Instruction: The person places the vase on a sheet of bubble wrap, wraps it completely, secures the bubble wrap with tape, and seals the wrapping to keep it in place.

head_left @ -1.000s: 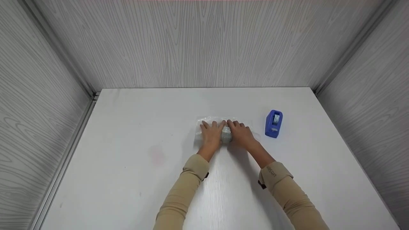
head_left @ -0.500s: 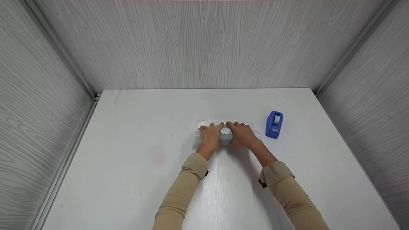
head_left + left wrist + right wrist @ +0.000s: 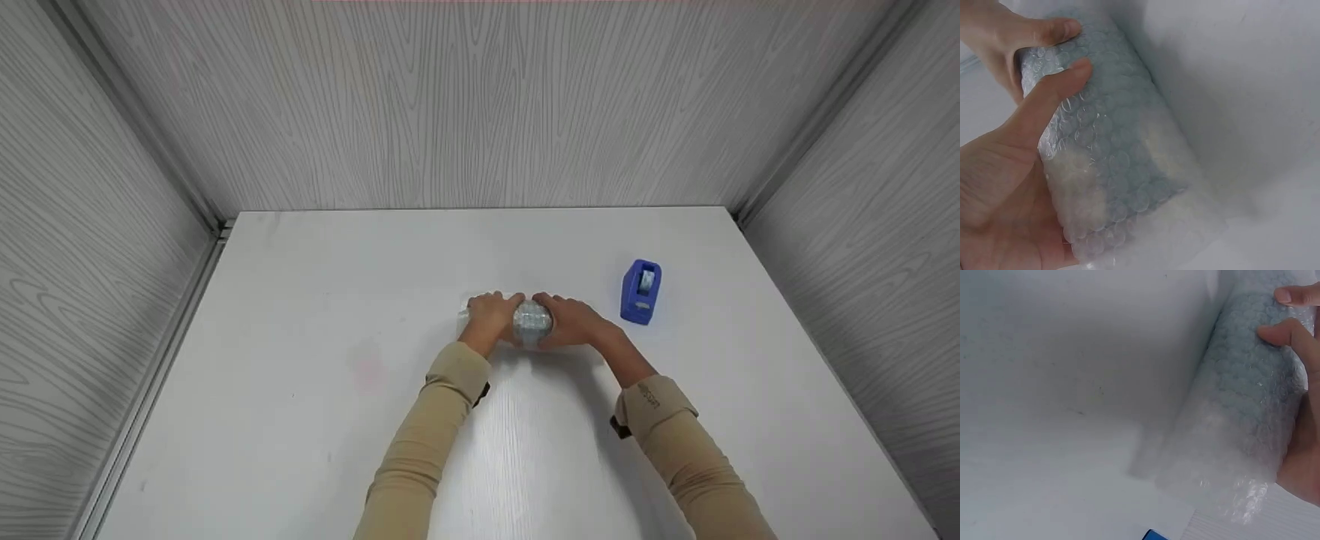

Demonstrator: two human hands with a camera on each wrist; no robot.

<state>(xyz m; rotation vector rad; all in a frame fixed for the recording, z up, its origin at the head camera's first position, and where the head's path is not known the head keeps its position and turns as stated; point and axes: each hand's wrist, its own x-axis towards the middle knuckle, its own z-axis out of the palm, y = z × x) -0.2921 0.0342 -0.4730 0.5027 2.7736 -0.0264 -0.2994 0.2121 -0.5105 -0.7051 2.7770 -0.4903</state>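
A pale blue-grey, roughly cylindrical bundle in bubble wrap (image 3: 532, 322) is between my two hands over the middle of the table. My left hand (image 3: 489, 315) grips its left part, the thumb (image 3: 1064, 81) lying along the bubbled side in the left wrist view. On the right part, my right hand (image 3: 576, 322) curls round the bundle, its thumb (image 3: 1278, 332) pressing the wrap in the right wrist view. Both thumbs are close together near the bundle's middle. Clear wrap extends past the bluish core at both ends. The core's own kind is hidden under the layers.
A blue tape dispenser (image 3: 641, 292) with a roll of tape stands to the right of my right hand. The white table (image 3: 300, 337) is bounded by grey wood-grain panels (image 3: 480, 105) at the back and on both sides.
My fingers, earlier spread over the bundle and flat wrap, now curl round it. The loose wrap behind has shrunk from view as the bundle turned, and both hands have come slightly nearer to me.
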